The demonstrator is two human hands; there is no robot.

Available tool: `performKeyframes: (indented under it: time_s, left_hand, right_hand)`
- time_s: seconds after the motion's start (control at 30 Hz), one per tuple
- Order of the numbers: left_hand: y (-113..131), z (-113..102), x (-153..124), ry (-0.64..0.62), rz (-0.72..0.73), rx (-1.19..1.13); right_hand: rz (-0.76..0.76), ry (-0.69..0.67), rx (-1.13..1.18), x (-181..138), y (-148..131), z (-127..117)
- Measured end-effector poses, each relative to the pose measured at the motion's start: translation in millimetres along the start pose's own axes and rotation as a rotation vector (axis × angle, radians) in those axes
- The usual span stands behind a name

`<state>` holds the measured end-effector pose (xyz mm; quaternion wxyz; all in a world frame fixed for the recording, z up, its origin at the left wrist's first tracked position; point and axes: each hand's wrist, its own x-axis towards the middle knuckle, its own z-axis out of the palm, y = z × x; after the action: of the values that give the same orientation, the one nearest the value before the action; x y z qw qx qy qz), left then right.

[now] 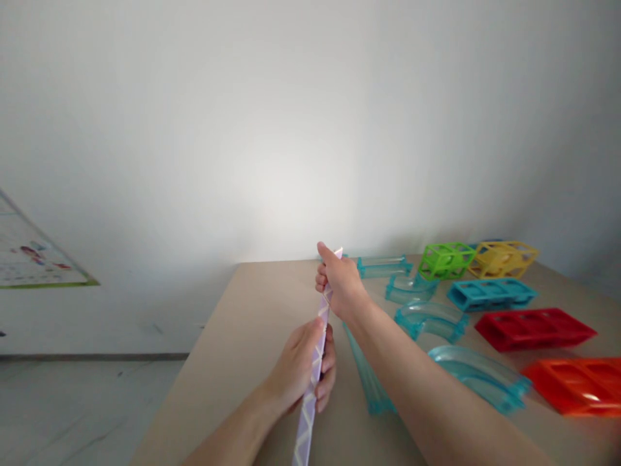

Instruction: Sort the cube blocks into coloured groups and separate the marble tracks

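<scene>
A long, thin lavender strip (305,424) with a white crisscross pattern runs from the bottom of the picture up to my hands; its exact kind I cannot make out. My left hand (297,361) wraps round its middle, thumb along the near side and fingers behind. Farther up, my right hand (342,282) is closed round the strip, thumb pointing upward, and the tip pokes out just above the fist. Both hands are above the tan table (220,343). Beside my right forearm lies a straight clear-blue track piece (367,372), partly covered by the arm.
Clear-blue curved tracks (431,317) and a straight one (385,266) lie right of centre. Farther right are green (446,260) and yellow frames (504,259), then teal (491,294), red (535,328) and orange blocks (582,386). A white wall (291,129) stands behind the table.
</scene>
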<state>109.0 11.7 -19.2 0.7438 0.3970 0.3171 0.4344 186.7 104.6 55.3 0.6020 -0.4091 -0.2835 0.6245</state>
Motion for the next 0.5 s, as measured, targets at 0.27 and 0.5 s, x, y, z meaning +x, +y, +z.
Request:
performKeyframes:
  time_s: [0.27, 0.5]
  left_hand:
    - [-0.7, -0.6, 2.5, 0.134, 0.073, 0.203]
    - [1.0, -4.4, 1.0, 0.101, 0.011, 0.151]
  right_hand:
    - [0.293, 0.008, 0.014, 5.2, 0.5, -6.0]
    - [0.273, -0.021, 0.009, -4.8, 10.3, 1.8]
